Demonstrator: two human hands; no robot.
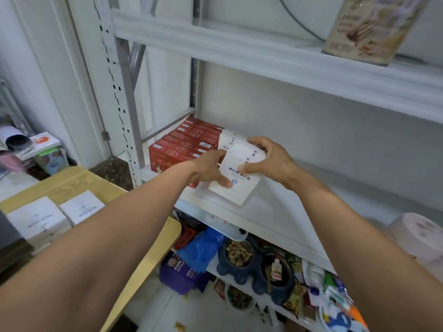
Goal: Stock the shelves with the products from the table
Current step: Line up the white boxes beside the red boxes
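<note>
Hands first, from the head camera, the only view I have. The left hand (211,168) and the right hand (271,161) both grasp a white cardboard box with blue print (236,188). The left thumb lies across its front face and the right fingers curl over its top. The box sits tilted at centre frame on the white metal shelf (299,219), near the front lip. It is just at 3 o'clock of a row of red cartons (184,144). More white packs seem to stand behind it toward 12 o'clock, though the hands hide part of them.

I see two risks. The box is not square to the row and its low corner is close to the lip. If I let go now, it could tip off and drop onto the clutter on the shelf below. Pushing it hard toward 9 o'clock could knock the red cartons askew.

Down at 5 o'clock, a dark blue bowl (226,267) holds brown kibble (239,254). A second dark bowl (287,283) just beside it holds a small bottle (276,269). At 8 o'clock, the tan wooden desk (72,180) carries two white boxes (36,219), so I judge there is stock left to shelve.
</note>
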